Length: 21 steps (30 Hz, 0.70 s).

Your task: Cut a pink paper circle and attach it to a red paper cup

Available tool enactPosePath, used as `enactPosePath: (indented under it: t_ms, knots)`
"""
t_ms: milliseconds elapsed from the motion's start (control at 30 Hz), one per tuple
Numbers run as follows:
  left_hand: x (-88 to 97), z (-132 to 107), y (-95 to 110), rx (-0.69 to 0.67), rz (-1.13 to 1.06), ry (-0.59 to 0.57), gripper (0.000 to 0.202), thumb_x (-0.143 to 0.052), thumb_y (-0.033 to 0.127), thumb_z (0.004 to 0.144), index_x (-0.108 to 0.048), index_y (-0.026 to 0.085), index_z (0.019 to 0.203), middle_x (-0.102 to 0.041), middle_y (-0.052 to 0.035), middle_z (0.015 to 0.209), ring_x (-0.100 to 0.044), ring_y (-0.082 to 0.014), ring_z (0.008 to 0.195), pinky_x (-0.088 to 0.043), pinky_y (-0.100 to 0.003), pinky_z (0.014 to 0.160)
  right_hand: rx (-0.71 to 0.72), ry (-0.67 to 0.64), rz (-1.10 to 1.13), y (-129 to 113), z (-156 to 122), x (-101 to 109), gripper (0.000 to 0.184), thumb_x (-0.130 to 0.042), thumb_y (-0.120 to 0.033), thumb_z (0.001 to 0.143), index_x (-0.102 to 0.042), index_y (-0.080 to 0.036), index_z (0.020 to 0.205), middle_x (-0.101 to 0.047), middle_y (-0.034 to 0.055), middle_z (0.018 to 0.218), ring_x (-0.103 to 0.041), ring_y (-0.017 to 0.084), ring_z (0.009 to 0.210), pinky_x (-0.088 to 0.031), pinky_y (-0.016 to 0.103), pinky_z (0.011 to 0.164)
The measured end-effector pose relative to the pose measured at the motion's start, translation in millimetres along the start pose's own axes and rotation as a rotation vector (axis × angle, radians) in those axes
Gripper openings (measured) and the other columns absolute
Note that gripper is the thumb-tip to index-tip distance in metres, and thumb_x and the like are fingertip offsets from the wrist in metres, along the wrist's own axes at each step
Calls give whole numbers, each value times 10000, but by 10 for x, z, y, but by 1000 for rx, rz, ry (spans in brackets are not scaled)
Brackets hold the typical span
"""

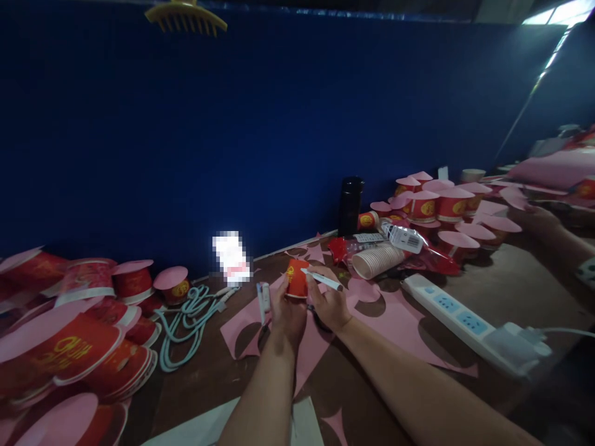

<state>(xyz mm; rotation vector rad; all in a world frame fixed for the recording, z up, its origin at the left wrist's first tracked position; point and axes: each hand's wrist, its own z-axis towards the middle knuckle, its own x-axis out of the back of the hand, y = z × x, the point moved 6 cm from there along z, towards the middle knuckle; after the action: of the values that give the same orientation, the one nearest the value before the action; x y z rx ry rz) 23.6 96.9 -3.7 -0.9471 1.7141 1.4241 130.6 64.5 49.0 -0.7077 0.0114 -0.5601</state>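
Note:
My left hand [284, 310] is closed round a small red paper cup [296, 279] with gold print, held over the brown table. My right hand [328, 303] grips a white marker pen [321, 280] whose tip rests against the cup's side. Beneath both hands lies pink paper [395, 322] with round holes cut out of it. A small white object [263, 298] stands just left of my left hand.
Red cups capped with pink discs pile up at the left [69, 347] and back right [437, 204]. A white power strip [465, 322], a sleeve of stacked cups [376, 260], a black bottle [349, 204], coiled cables [186, 322]. Another person's arm [558, 238] reaches in at right.

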Motion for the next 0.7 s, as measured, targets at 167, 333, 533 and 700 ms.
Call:
enactPosePath:
  t_ms: [167, 333, 533, 700]
  knots:
    - [39, 25, -18, 22, -27, -52, 300, -598, 234, 820, -667, 149, 1099, -713, -97, 1077, -647, -204, 1070, -474, -331, 980, -2, -8, 14, -35, 12, 4, 149, -570, -256, 884, -611, -218, 1022, -672, 69, 972, -641, 199, 914, -524, 364, 847]
    - [2, 28, 23, -22, -26, -74, 287, -610, 242, 811, -672, 147, 1075, -704, -104, 1097, -621, -220, 1120, -460, -346, 999, -26, -4, 1, -31, 22, 17, 135, -574, -251, 881, -604, -223, 1009, -664, 58, 946, -629, 191, 878, -514, 351, 824]
    - [-33, 17, 8, 3, -12, -67, 335, -613, 192, 785, -650, 124, 1110, -693, -117, 1121, -617, -225, 1124, -464, -351, 992, -15, 22, 8, -40, 20, 38, 156, -577, -241, 879, -599, -218, 1032, -661, 58, 962, -631, 194, 907, -505, 352, 843]
    - [51, 47, -18, 29, -15, -5, 339, -627, 148, 754, -654, 130, 1091, -706, -108, 1080, -639, -217, 1081, -477, -336, 971, -16, -2, 35, -57, 14, 30, 154, -571, -228, 882, -596, -214, 1034, -658, 62, 971, -631, 191, 907, -508, 350, 851]
